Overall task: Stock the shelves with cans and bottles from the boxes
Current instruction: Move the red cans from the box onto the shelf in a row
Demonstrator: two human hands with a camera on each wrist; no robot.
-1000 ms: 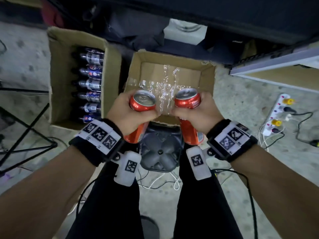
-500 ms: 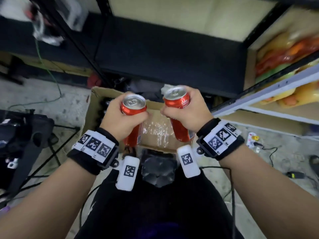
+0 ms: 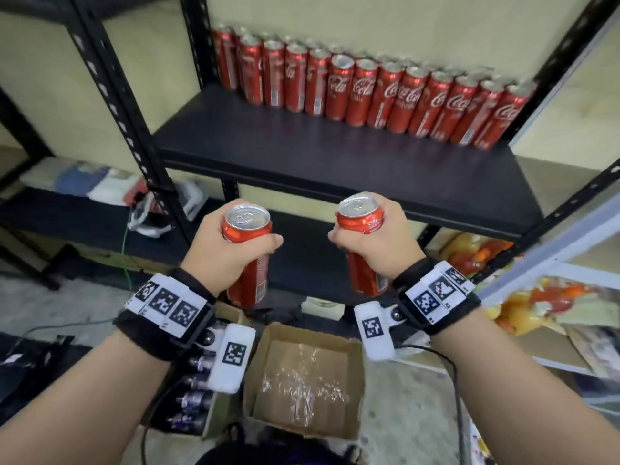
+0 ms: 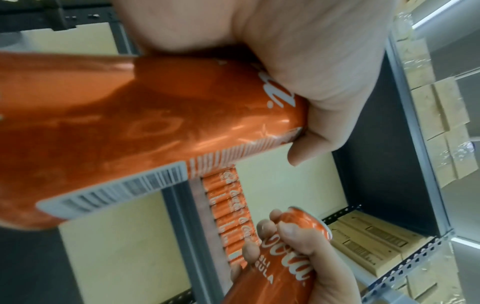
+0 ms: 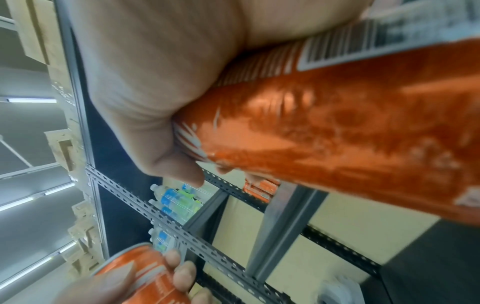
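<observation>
The left hand (image 3: 225, 253) and the right hand (image 3: 379, 243) each hold one red cola can, left can (image 3: 247, 263) and right can (image 3: 362, 250), grip closed around the body, upright below the front edge of the black shelf (image 3: 335, 152). A row of red cans (image 3: 385, 92) stands along the shelf's back edge; nothing lies between it and the hands. On the floor stand two boxes: an open cardboard box (image 3: 302, 380) and a box of bottles (image 3: 194, 391).

Coca-Cola script runs white down the red cans (image 3: 396, 92) lined along the shelf's (image 3: 302, 142) back edge. In the left wrist view, "SLI" and "GULA" read on the right-hand can (image 4: 280, 273).
</observation>
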